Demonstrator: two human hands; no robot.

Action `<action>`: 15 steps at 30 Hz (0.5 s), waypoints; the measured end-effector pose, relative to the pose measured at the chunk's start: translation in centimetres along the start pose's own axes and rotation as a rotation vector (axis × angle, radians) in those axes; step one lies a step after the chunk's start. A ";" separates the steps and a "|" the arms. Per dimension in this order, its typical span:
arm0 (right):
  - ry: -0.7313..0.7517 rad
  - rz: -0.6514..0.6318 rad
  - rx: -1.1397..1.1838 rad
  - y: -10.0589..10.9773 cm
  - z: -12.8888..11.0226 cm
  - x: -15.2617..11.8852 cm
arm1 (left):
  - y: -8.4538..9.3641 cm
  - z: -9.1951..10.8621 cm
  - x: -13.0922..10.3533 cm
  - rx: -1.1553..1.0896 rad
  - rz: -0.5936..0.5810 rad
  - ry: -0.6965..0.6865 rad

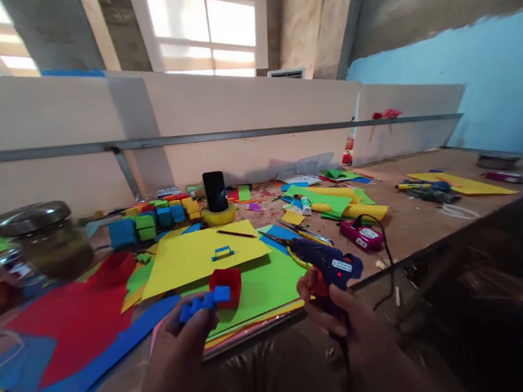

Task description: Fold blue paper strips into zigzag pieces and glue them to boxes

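Note:
My left hand (186, 332) is closed on a blue folded paper piece (204, 304) with a stepped, blocky shape. Wrapped round the handle of a dark blue hot glue gun (327, 259) is my right hand (330, 307), fingers near its red trigger. A small red light glows on the gun's side, and its nozzle points up and left. Just behind the blue piece stands a small red paper box (226, 288) on green sheets (265, 287). A yellow sheet (192, 259) beyond it carries a small blue paper frame (222, 253) and a brown pencil (236, 234).
Left are a glass jar (45, 244) with a metal lid, a red sheet (74, 322) and a blue strip (130, 340). Coloured paper cubes (146, 227) and a propped phone (215, 193) stand at the back. A magenta power box (362, 235) with a black cord lies right.

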State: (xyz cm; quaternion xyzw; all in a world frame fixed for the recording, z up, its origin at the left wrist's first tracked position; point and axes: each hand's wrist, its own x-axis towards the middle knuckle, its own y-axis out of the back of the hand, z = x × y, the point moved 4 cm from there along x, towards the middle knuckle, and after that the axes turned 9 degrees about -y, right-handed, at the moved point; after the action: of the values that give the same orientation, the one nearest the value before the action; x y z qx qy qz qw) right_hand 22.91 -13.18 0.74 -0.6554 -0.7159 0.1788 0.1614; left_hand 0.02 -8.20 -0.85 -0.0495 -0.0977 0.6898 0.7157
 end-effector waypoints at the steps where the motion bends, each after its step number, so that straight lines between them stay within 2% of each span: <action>1: -0.030 -0.006 -0.007 0.0 0.4 0.1 | -0.2 0.1 -0.1 -0.019 -0.011 -0.007; 3: -0.076 -0.026 -0.052 -0.2 1.0 0.0 | -0.3 0.3 -0.4 -0.001 -0.025 -0.003; 6: -0.071 -0.009 -0.154 -0.4 1.6 -0.3 | 0.2 0.3 -0.6 0.123 0.020 0.022; 9: -0.037 0.009 -0.244 -0.8 1.6 -0.6 | 0.3 0.4 -0.5 0.218 0.042 0.018; 12: -0.034 -0.005 -0.284 -1.3 1.4 -0.8 | 0.3 0.5 -0.3 0.339 0.013 0.031; 15: -0.053 -0.004 -0.329 -1.6 1.2 -0.9 | 0.8 0.4 -0.1 0.438 0.055 0.051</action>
State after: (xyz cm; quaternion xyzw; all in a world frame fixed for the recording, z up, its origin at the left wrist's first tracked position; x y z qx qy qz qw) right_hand 21.03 -14.26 0.46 -0.6666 -0.7408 0.0763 0.0334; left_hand -0.88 -8.31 -0.60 0.0872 0.0739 0.7124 0.6924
